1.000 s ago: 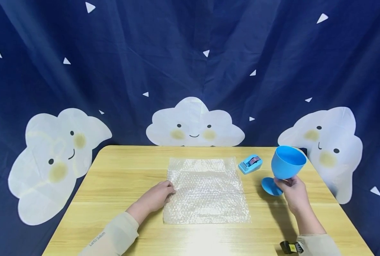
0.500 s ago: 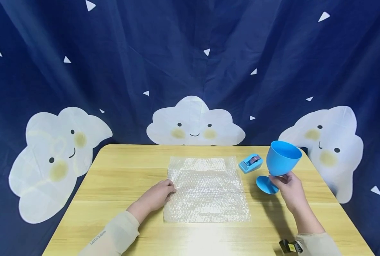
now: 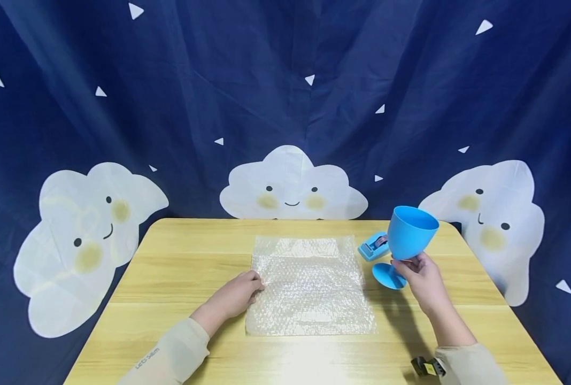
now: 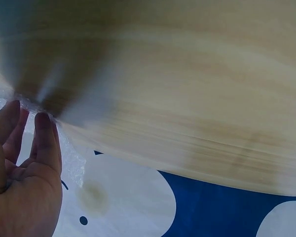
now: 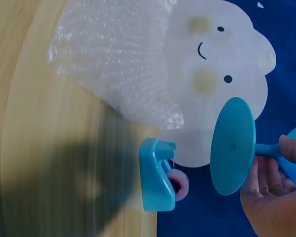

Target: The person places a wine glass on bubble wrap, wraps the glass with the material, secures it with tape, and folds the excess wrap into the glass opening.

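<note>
A blue goblet [image 3: 413, 231] is in my right hand [image 3: 422, 280], at the right of the head view. That hand pinches the stem, and the goblet is tilted, raised above the table. The right wrist view shows the underside of its round foot [image 5: 233, 146], with thumb and fingers around the stem. A sheet of bubble wrap [image 3: 309, 289] lies flat in the middle of the table. My left hand [image 3: 232, 294] rests at its left edge. In the left wrist view the fingertips [image 4: 42, 120] touch the sheet's edge, thumb and fingers apart.
A blue tape dispenser [image 3: 373, 247] with a roll of tape stands behind the goblet, right of the bubble wrap, partly covered by the bowl in the head view. The wooden table [image 3: 189, 240] ends at a dark blue curtain [image 3: 285, 80] with cloud pictures.
My right hand has carried the goblet left and slightly up, toward the bubble wrap and partly in front of the tape dispenser. The left hand and the wrap have stayed put.
</note>
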{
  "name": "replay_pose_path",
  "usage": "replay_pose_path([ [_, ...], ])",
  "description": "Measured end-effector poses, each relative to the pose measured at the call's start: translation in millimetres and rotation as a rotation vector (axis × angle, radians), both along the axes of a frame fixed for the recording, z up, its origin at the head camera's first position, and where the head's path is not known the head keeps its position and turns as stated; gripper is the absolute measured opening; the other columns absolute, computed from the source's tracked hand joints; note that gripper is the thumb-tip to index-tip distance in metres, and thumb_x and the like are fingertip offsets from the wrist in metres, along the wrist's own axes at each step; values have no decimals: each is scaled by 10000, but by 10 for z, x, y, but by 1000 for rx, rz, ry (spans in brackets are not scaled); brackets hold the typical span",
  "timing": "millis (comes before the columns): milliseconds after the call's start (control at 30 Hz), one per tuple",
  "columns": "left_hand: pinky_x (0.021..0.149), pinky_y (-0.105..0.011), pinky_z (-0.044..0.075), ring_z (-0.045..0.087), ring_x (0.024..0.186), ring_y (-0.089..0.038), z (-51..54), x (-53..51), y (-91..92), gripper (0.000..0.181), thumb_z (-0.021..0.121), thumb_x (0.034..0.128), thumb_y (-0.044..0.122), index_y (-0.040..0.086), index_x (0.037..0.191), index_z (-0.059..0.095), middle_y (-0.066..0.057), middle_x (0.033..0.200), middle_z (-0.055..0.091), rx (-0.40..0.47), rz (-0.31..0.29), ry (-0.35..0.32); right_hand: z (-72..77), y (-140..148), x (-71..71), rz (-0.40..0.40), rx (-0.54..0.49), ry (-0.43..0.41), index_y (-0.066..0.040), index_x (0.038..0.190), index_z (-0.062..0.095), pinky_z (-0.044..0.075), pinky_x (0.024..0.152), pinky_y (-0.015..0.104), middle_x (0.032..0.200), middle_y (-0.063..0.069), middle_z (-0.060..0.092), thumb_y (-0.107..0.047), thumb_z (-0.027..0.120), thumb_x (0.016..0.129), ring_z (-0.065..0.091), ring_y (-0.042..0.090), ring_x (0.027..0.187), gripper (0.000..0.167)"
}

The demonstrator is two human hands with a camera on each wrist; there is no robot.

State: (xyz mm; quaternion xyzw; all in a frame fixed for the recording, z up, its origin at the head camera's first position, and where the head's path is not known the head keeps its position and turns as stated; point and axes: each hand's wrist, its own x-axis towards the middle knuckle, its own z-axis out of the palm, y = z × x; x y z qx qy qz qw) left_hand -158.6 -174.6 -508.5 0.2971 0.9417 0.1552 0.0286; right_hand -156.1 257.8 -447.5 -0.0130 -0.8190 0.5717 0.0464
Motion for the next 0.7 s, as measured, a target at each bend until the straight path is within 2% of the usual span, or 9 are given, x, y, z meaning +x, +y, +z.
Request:
replay_pose_path([
  [233,926,-348,538,600,994,-200,-26,1,-10,256,735,875,-8,43,1126,729,-14,1051,594,5,0,6,12,-113,-32,48,-30,-47,108,1424,370,504,853,121,1339,336,523,-147,605,1013,615,-29,997,537],
  [533,913,-346,543,602,978,-197,-6,12,-9,256,741,874,-1,34,1127,725,-20,1037,594,9,-1,6,-50,-313,-74,107,-90,-45,130,1361,415,554,827,193,1190,251,615,-46,599,997,646,16,936,444],
  [700,929,-343,538,601,997,-196,-5,9,-5,260,732,882,-3,39,1139,723,-21,1057,596,0,0,-1,-103,-434,-83,141,-98,-72,119,1366,409,562,835,222,1188,262,611,-64,612,994,652,101,963,462],
])
